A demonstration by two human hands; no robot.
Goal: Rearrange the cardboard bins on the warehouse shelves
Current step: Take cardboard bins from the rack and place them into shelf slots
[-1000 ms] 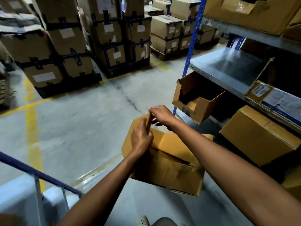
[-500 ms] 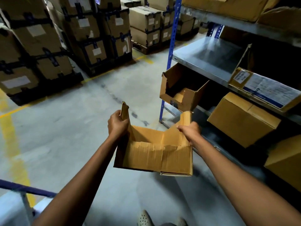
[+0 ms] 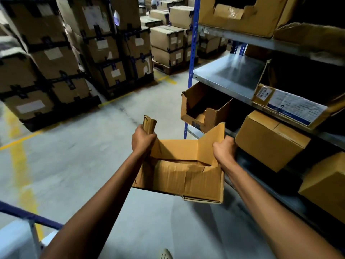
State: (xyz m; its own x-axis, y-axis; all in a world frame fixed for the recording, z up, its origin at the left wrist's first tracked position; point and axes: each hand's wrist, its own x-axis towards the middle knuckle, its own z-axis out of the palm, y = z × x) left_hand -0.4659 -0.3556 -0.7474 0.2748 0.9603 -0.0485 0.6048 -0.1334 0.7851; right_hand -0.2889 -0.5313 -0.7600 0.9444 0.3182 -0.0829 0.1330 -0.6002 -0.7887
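Left hand (image 3: 142,140), right hand (image 3: 225,150) tight round cardboard bin (image 3: 186,176) — shelf bin (image 3: 211,113), blue upright (image 3: 192,53) beyond

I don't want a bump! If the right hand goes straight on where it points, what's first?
The right hand grips a creased tan cardboard bin; beyond it, probably the open brown cardboard bin on the grey shelf, though depth is unclear.

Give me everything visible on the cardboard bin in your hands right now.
The cardboard bin is tan corrugated board, open-topped, seemingly empty, with tall side walls and a lower, creased and torn near wall. A bottom flap sags at its near right corner. It hangs roughly level above the floor beside the shelving; the left hand grips the left wall's top, the right hand the right wall.
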